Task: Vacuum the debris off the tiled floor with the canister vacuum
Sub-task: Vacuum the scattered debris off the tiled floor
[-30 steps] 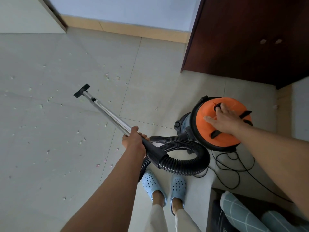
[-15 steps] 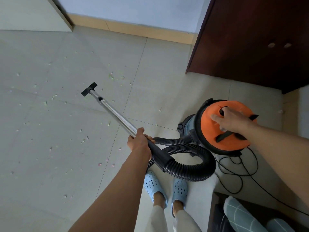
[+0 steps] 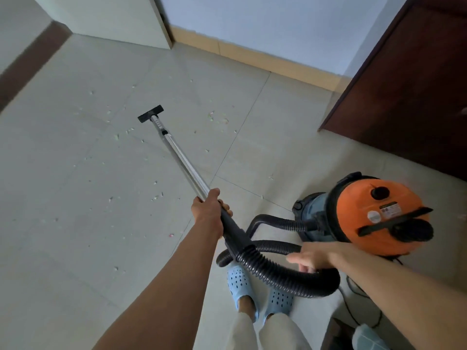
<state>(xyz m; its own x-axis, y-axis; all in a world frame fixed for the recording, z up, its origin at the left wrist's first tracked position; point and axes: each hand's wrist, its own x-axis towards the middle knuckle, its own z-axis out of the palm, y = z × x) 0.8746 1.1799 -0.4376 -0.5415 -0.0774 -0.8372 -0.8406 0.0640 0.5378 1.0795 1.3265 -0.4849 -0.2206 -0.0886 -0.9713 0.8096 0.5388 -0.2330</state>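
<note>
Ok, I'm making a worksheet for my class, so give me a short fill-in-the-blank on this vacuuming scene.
1. The left hand grips the metal ____ of the vacuum.
2. The lid of the canister vacuum is ____ in colour.
3. The right hand is at the black ribbed ____.
4. The floor nozzle rests on the ____ floor among scattered debris.

Missing words: wand; orange; hose; tiled

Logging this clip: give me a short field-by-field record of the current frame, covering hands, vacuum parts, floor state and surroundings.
left hand: grips the wand at its black handle end
right hand: fingers extended, blurred, over the hose; contact unclear
wand: metal tube, angled forward and down
nozzle: black, at the floor among scraps
hose: black, ribbed, looped above the slippers
canister: orange lid, blue body, at right
debris: small scraps scattered over the tiles
cabinet: dark wood, upper right
</note>
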